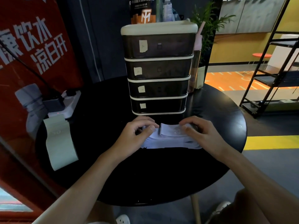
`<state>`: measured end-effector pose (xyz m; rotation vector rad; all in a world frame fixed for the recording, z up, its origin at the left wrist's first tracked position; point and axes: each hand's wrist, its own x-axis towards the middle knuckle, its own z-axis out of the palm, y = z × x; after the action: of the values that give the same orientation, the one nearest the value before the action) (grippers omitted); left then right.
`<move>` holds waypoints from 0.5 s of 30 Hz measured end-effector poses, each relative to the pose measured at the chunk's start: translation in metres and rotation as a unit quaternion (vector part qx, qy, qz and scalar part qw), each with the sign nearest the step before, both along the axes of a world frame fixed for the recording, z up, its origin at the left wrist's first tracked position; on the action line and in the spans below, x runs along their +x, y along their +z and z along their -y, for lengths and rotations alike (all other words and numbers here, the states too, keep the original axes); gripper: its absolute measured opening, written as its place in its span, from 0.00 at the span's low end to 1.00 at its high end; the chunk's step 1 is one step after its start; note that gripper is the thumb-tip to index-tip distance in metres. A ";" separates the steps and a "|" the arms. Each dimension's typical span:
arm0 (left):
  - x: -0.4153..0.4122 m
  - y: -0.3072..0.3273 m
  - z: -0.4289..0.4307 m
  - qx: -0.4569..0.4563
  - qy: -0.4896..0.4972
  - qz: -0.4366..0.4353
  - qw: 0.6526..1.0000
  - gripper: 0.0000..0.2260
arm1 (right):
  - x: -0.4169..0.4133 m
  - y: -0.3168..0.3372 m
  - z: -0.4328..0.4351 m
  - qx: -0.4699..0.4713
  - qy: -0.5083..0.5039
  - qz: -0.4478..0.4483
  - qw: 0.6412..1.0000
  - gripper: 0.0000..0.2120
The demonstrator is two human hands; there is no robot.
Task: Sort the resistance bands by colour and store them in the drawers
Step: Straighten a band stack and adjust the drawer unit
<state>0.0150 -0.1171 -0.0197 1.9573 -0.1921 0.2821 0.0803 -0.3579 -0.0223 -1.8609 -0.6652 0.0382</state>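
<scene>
The left hand [139, 131] and right hand [199, 131] each pinch one end of the purple bands [169, 140] with curled fingers. The pile lies on the table [145, 175], just in front of the drawers [158, 70], all shut. The green bands [59, 143] lie well off to the left.

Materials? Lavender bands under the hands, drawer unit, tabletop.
Lavender bands: likely thin matte latex or rubber; they fold limp in flat layers. Drawer unit: plastic, smoky translucent fronts, cream matte frame. Tabletop: black, smooth, faint sheen; material unclear.
</scene>
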 end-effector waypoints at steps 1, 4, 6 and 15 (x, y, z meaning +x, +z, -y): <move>0.000 0.000 0.000 0.000 -0.003 -0.001 1.000 0.08 | 0.000 0.000 0.000 -0.003 0.005 -0.004 1.000 0.05; 0.001 -0.002 0.000 -0.009 0.000 0.009 1.000 0.07 | 0.001 0.000 0.001 -0.002 0.005 0.001 1.000 0.05; 0.004 -0.002 -0.002 -0.020 0.022 0.027 0.999 0.07 | 0.001 0.003 0.002 0.009 0.005 0.006 1.000 0.05; 0.062 0.006 -0.031 -0.036 0.247 0.071 0.966 0.16 | 0.051 0.036 -0.007 -0.010 -0.093 -0.053 0.994 0.19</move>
<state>0.0768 -0.0863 -0.0133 1.8912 0.2182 0.7459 0.1315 -0.3508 0.0138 -1.9189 -0.4178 0.0214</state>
